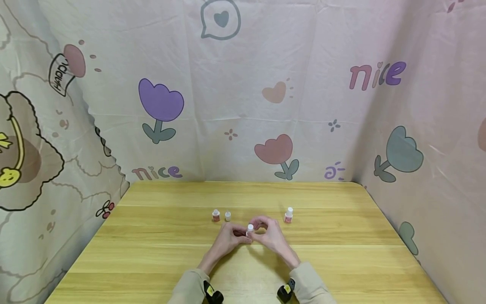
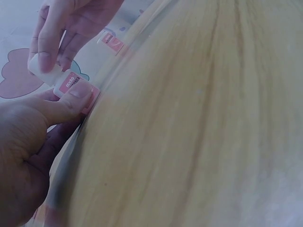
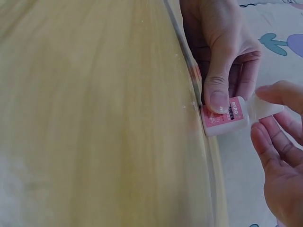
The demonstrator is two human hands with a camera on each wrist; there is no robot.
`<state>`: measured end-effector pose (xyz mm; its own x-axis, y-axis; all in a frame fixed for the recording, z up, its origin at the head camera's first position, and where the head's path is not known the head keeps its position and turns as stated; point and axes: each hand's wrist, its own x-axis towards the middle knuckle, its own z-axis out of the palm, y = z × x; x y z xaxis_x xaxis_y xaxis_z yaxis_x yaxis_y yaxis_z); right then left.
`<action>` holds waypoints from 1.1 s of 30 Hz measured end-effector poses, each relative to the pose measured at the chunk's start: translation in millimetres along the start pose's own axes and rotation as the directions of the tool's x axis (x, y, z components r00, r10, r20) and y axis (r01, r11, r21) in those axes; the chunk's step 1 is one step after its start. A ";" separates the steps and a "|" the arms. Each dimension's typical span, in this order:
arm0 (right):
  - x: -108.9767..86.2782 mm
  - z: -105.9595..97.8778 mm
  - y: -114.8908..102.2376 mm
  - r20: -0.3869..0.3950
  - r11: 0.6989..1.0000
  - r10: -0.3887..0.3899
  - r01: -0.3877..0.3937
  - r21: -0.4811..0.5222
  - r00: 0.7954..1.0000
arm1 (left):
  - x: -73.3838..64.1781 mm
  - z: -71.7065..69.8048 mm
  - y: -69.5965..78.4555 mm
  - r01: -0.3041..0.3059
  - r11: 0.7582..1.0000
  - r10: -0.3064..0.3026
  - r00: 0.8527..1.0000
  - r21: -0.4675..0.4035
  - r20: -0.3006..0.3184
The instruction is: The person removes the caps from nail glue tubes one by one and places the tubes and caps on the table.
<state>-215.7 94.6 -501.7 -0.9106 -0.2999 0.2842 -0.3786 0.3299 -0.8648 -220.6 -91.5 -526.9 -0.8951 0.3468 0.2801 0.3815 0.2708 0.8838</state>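
Observation:
A small white glue bottle (image 3: pixel 225 124) with a pink label is between my two hands over the table. My left hand (image 1: pixel 229 239) grips its body, the thumb pressed on the label, as the right wrist view shows. Above that grip, my right hand (image 1: pixel 272 235) pinches the white cap (image 2: pixel 45 72) between thumb and fingers. The cap sits at the bottle's neck, in line with it. Just beyond my left hand stand another small bottle (image 1: pixel 216 216) with a short white top and a separate white cap (image 1: pixel 228 216).
Farther right, a capped glue bottle (image 1: pixel 288 215) stands upright on the wooden table (image 1: pixel 159 253). A printed cloth (image 1: pixel 228 84) hangs behind the table and along both sides. Black wrist cameras (image 1: pixel 213 294) are strapped over both sleeves.

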 end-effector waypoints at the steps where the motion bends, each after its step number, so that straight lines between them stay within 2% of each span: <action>1: 0.2 0.0 0.9 -0.005 1.000 0.007 -0.007 0.000 1.000 | 0.0 -0.5 -0.3 0.002 1.000 -0.002 1.000 0.002 0.001; 8: 1.2 0.0 0.1 -0.042 0.999 0.026 -0.028 -0.036 0.999 | 1.1 -2.4 -2.6 -0.008 0.999 0.007 1.000 0.035 0.008; 16: 1.8 1.2 1.2 -0.065 0.999 0.015 -0.017 -0.040 0.998 | 1.0 -1.6 -0.2 0.018 0.999 -0.018 1.000 0.041 0.010; 27: -0.6 1.4 -2.8 -0.026 0.998 -0.002 0.003 0.064 1.000 | 1.1 -0.9 -2.4 0.004 1.000 -0.004 1.000 0.001 -0.002; 33: 0.0 2.2 -1.0 -0.045 1.000 0.017 -0.018 -0.008 0.999 | 0.7 -1.8 -2.0 -0.003 1.000 0.003 1.000 0.006 0.009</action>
<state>-215.0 92.4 -501.7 -0.9236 -0.2538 0.2874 -0.3636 0.3427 -0.8662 -222.4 -93.4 -527.8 -0.8917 0.3560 0.2795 0.3857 0.2746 0.8808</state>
